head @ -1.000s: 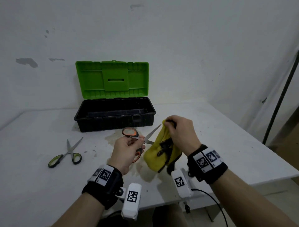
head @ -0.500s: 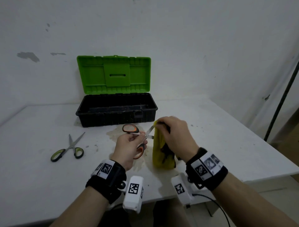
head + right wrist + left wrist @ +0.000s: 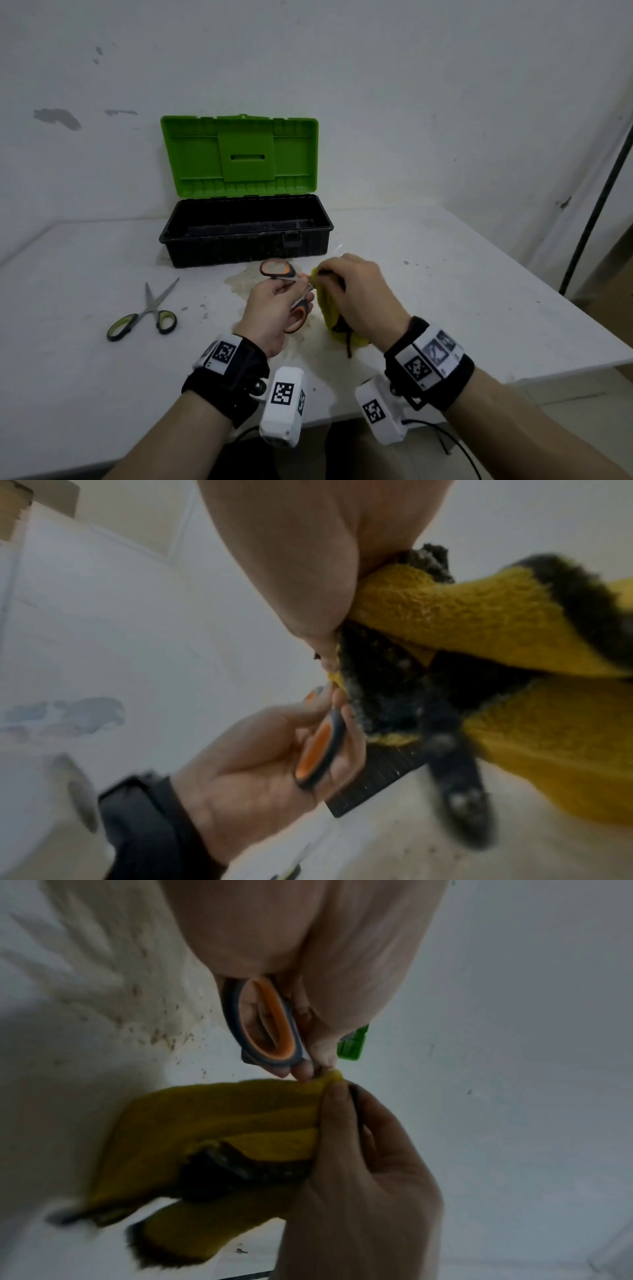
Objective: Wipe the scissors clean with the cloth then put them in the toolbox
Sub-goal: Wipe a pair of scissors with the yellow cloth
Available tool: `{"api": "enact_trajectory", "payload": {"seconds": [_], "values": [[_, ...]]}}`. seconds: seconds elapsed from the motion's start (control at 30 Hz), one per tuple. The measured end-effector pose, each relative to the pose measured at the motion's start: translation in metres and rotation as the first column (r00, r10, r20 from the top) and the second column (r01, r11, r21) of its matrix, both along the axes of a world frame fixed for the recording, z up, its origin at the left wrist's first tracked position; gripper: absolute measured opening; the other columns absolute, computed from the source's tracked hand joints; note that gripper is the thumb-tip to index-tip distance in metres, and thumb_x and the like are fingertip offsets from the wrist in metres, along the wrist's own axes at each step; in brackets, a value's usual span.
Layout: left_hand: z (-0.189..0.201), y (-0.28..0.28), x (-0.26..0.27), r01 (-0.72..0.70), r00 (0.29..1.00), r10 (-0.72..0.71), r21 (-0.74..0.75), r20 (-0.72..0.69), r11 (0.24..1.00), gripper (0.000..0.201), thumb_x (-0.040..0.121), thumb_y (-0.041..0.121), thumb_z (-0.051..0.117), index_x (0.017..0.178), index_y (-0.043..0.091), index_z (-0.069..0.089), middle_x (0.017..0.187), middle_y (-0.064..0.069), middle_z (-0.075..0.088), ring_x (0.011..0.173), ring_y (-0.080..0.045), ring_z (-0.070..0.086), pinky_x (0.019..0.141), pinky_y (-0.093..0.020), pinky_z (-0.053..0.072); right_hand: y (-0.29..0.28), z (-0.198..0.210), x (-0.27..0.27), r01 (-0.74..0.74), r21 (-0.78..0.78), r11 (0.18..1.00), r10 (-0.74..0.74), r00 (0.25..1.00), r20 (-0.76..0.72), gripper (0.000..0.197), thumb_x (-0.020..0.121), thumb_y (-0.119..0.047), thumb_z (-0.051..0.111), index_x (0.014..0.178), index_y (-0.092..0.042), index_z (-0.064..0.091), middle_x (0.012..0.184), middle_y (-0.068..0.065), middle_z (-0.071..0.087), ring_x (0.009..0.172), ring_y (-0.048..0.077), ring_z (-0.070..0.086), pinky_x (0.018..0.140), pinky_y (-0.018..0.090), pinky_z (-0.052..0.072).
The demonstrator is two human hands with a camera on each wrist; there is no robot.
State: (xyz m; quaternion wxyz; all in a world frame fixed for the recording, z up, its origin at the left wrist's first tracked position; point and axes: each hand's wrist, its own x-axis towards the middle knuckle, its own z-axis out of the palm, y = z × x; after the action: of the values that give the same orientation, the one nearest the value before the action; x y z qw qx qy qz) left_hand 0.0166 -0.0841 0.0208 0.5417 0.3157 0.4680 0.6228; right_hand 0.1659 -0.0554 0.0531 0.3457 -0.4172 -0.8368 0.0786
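The left hand (image 3: 274,308) grips the orange-handled scissors (image 3: 286,291) by their loops, fingers (image 3: 346,723) curled through and around the handles; the right hand (image 3: 356,291) is clenched round the yellow cloth (image 3: 330,308), pinching it over the blades near the pivot; a bright blade tip pokes out beyond the knuckles toward 1 o'clock. A second ago the cloth sat out near the tip with most of the blade bare; it has since slid down toward the handles, so the hands now nearly touch; I judge this a wiping stroke under way, not yet the putting-away step. The toolbox (image 3: 246,236) stands open on the table (image 3: 445,274) at 12 o'clock of the hands, just beyond them, green lid up. A second pair, the green-handled scissors (image 3: 147,315), lies at 9 o'clock, well apart and untouched; it likely needs wiping too.
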Motion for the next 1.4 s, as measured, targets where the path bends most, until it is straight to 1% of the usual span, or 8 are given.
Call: {"api": "enact_trajectory", "payload": {"seconds": [0.13, 0.3, 0.5, 0.73, 0.97, 1.17, 1.3, 1.4], "values": [[-0.003, 0.001, 0.001, 0.011, 1.000, -0.010, -0.009, 0.004, 1.000, 0.009, 0.097, 0.006, 0.060, 0.095, 0.001, 0.067, 0.078, -0.013, 0.063, 0.064, -0.018, 0.059, 0.046, -0.018, 0.048, 0.005, -0.003, 0.000, 0.045, -0.029, 0.999, -0.044, 0.999, 0.021, 0.012, 0.094, -0.020, 0.058, 0.098, -0.017, 0.069, 0.090, 0.003, 0.062, 0.083, 0.021, 0.058, 0.075, 0.032, 0.048], [-0.010, 0.005, 0.001, -0.023, 0.996, 0.028, -0.058, 0.083, 0.998, 0.012, 0.096, 0.012, 0.065, 0.100, 0.001, 0.069, 0.078, -0.010, 0.068, 0.068, -0.016, 0.066, 0.076, -0.035, 0.057, 0.014, 0.005, 0.007, 0.113, -0.042, 0.993, -0.114, 0.993, -0.021, 0.013, 0.094, -0.021, 0.058, 0.098, -0.020, 0.070, 0.090, 0.000, 0.063, 0.083, 0.017, 0.057, 0.074, 0.026, 0.045], [-0.014, 0.006, 0.001, 0.008, 0.988, 0.005, -0.083, 0.156, 0.997, 0.023, 0.098, 0.017, 0.062, 0.107, -0.002, 0.071, 0.097, -0.019, 0.075, 0.082, -0.024, 0.071, 0.073, -0.034, 0.061, -0.005, 0.001, -0.005, 0.016, -0.033, 0.999, -0.015, 0.999, 0.029, 0.015, 0.094, -0.020, 0.057, 0.100, -0.015, 0.069, 0.093, 0.003, 0.063, 0.084, 0.018, 0.057, 0.076, 0.030, 0.047], [-0.012, 0.004, 0.003, -0.045, 0.991, 0.050, -0.042, 0.126, 0.998, 0.016, 0.099, 0.013, 0.058, 0.099, 0.006, 0.072, 0.084, -0.010, 0.076, 0.072, -0.015, 0.072, 0.060, -0.023, 0.057, -0.013, -0.012, -0.014, -0.054, -0.084, 0.995, 0.062, 0.993, 0.097, 0.018, 0.096, -0.024, 0.054, 0.100, -0.016, 0.069, 0.087, 0.005, 0.060, 0.079, 0.024, 0.058, 0.072, 0.040, 0.050], [-0.010, 0.003, 0.004, -0.033, 0.993, 0.032, 0.007, 0.111, 0.999, 0.016, 0.099, 0.011, 0.058, 0.104, 0.004, 0.071, 0.093, -0.012, 0.076, 0.079, -0.015, 0.073, 0.065, -0.021, 0.058, -0.007, -0.001, -0.004, -0.071, -0.060, 0.996, 0.078, 0.990, 0.120, 0.015, 0.094, -0.026, 0.056, 0.097, -0.020, 0.070, 0.085, 0.001, 0.061, 0.080, 0.019, 0.058, 0.072, 0.034, 0.049], [-0.011, 0.003, 0.002, -0.086, 0.996, 0.085, 0.064, 0.015, 0.994, 0.015, 0.099, 0.013, 0.060, 0.096, 0.008, 0.073, 0.091, -0.015, 0.077, 0.085, -0.022, 0.073, 0.076, -0.028, 0.059, -0.020, 0.001, -0.001, -0.250, -0.139, 0.958, 0.271, 0.949, 0.161, 0.010, 0.091, -0.021, 0.062, 0.095, -0.023, 0.071, 0.088, -0.008, 0.067, 0.074, 0.002, 0.053, 0.068, 0.015, 0.041], [-0.007, 0.001, 0.005, -0.060, 0.998, 0.059, 0.095, 0.005, 0.994, 0.016, 0.100, 0.012, 0.058, 0.099, 0.006, 0.073, 0.091, -0.013, 0.077, 0.085, -0.018, 0.074, 0.071, -0.025, 0.059, -0.013, -0.001, -0.003, -0.127, -0.051, 0.991, 0.131, 0.989, 0.073, 0.013, 0.095, -0.024, 0.057, 0.101, -0.022, 0.068, 0.086, -0.001, 0.064, 0.080, 0.014, 0.057, 0.071, 0.024, 0.045], [-0.007, 0.001, 0.003, -0.068, 0.996, 0.064, 0.059, 0.061, 0.996, 0.016, 0.100, 0.011, 0.056, 0.100, 0.006, 0.071, 0.092, -0.013, 0.077, 0.082, -0.017, 0.074, 0.069, -0.023, 0.059, -0.016, -0.006, -0.004, -0.149, -0.079, 0.986, 0.158, 0.979, 0.126, 0.013, 0.094, -0.023, 0.058, 0.101, -0.022, 0.069, 0.087, -0.001, 0.064, 0.080, 0.016, 0.058, 0.072, 0.028, 0.046]]}}
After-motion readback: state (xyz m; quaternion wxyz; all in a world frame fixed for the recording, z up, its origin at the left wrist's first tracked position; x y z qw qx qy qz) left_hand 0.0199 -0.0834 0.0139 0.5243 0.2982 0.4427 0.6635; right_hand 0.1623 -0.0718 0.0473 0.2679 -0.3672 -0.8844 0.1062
